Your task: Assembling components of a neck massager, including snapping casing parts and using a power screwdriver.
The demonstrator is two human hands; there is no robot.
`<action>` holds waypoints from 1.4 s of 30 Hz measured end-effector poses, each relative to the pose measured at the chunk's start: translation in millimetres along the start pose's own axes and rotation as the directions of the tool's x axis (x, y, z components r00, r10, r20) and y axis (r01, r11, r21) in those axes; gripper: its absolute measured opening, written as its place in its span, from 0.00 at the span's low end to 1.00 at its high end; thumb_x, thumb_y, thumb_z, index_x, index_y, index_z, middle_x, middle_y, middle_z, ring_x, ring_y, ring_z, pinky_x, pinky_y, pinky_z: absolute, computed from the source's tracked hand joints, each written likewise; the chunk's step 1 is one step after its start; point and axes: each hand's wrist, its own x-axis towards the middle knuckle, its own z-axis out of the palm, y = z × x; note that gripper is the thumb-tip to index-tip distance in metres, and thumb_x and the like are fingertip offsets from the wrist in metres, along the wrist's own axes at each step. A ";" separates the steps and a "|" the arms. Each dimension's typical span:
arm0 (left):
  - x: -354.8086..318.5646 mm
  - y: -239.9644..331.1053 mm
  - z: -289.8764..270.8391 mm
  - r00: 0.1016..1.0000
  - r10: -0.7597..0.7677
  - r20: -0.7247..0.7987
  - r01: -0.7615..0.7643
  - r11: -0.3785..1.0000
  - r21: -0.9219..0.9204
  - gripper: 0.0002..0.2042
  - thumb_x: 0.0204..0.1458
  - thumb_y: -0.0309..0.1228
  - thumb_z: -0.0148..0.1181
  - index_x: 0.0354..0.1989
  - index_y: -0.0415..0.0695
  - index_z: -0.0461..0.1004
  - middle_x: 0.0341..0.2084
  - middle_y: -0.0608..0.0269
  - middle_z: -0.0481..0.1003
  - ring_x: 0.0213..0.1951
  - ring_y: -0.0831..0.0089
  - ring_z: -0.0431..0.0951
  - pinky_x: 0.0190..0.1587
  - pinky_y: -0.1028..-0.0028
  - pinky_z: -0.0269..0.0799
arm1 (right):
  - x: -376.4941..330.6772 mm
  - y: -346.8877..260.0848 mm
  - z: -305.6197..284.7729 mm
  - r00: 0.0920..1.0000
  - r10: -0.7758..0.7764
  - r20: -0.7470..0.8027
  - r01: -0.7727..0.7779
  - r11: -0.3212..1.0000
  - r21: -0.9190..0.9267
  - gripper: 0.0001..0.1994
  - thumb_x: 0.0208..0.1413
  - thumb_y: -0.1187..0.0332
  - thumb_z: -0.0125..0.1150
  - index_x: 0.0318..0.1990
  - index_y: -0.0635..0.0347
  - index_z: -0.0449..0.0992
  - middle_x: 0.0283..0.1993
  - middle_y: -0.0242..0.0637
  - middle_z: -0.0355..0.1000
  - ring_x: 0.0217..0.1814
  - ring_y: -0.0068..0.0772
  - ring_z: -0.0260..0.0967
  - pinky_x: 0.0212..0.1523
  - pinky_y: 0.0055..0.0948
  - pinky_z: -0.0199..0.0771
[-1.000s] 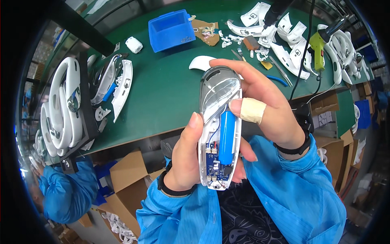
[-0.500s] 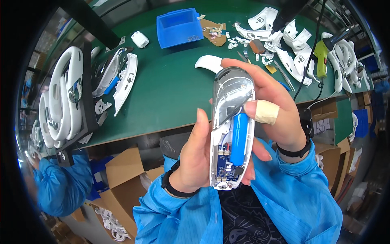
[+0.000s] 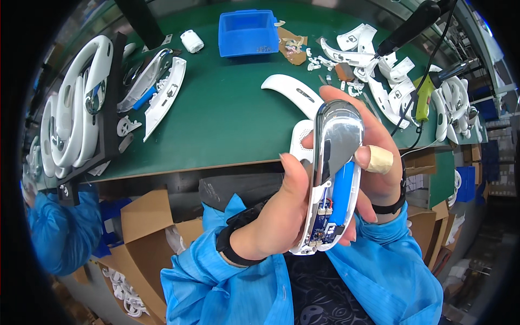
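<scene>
Both my hands hold an open white device housing (image 3: pixel 312 227) upright in front of my body, over the table's near edge. A glossy dark grey cover (image 3: pixel 340 132) caps its upper end. Inside the lower half lie a blue cylindrical battery (image 3: pixel 342 195), thin wires and a blue circuit board (image 3: pixel 320 223). My left hand (image 3: pixel 279 214) grips the lower left side, its thumb pointing up. My right hand (image 3: pixel 382 162) wraps the right side, with its taped thumb at the cover's lower edge. Behind the housing shows a perforated white piece (image 3: pixel 301 138); whether it is joined to the housing I cannot tell.
A curved white shell (image 3: pixel 295 93) lies beyond my hands on the green table (image 3: pixel 222 119). Farther back stands a blue bin (image 3: pixel 246 35). White shells (image 3: pixel 387 103) and a green electric screwdriver (image 3: pixel 424 100) are at right, a rack of white housings (image 3: pixel 76 119) at left. Another person's blue sleeve (image 3: pixel 65 227) shows at lower left.
The housing has shifted right and slightly tilted, with both hands still on it. The perforated white piece and more of the curved shell have come into sight behind it.
</scene>
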 end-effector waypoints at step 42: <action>0.6 2.4 -2.5 0.993 0.102 -0.063 -0.108 0.990 -0.095 0.47 0.61 0.71 0.26 0.67 0.35 0.56 0.32 0.37 0.78 0.23 0.63 0.82 0.25 0.72 0.81 | -5.5 1.0 -5.2 0.982 0.008 0.190 -0.015 0.999 0.037 0.38 0.58 0.77 0.53 0.76 0.62 0.45 0.60 0.48 0.69 0.42 0.25 0.77 0.33 0.17 0.80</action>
